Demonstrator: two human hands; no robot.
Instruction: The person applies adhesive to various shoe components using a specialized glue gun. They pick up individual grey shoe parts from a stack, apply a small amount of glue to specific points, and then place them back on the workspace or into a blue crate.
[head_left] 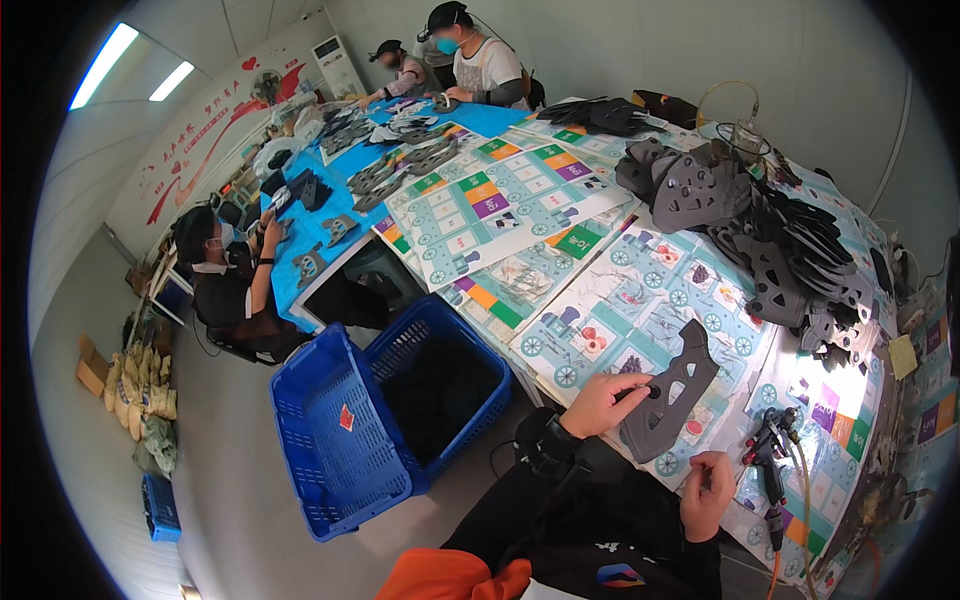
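Note:
A dark grey curved flat piece with several cut-out holes lies over the printed sheets in front of me. My left hand is at its left edge, thumb and fingers pinched on it beside a small dark round spot. Near the table's front edge, my right hand is raised with its fingers curled in. Whatever that hand may hold is hidden. Just right of it rests a black spray gun with hoses.
A heap of similar grey pieces covers the table's right side. Two blue plastic crates stand left of me, one holding dark material. A co-worker sits at the blue-covered table; other people work at its far end.

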